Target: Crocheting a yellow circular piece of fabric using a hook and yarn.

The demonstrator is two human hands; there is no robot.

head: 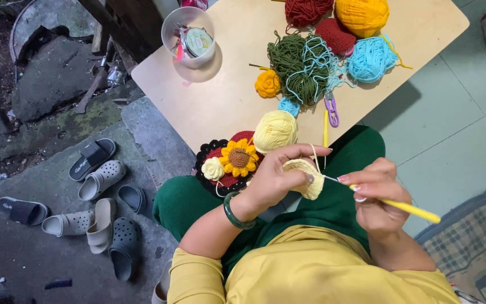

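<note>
**Desk:** What are your fingers doing?

**Caption:** Your left hand [277, 177] pinches a small pale-yellow crocheted piece [306, 175] between thumb and curled fingers, the index finger stretched out above it with a pale strand running over it. Your right hand [375, 194] has its fingers pressed together around a yellow-handled crochet hook [406, 208], whose metal tip meets the edge of the piece. A dark green bangle [234, 213] circles your left wrist.

**Desk:** And where does the piece sit?

**Caption:** It hangs over your lap, above your green trousers [338, 197], just off the near edge of the light wooden table [226, 95]. The strand leads up towards a pale-yellow ball of yarn [275, 130] at that edge. Beside the ball lies a round black-and-red crocheted mat with a sunflower and a cream rose on it [229, 163].

**Desk:** Farther out?

**Caption:** A tangle of dark green and light blue yarn [302, 70] sits mid-table, with a small orange crocheted flower [268, 83] touching it, and purple-handled snips [331, 110] and a second yellow hook [325, 128] close by. Balls of red, orange and turquoise yarn crowd the far corner. A clear plastic tub [189, 36] stands at the opposite side. Sandals and clogs [99, 202] are scattered on the concrete to your left.
</note>
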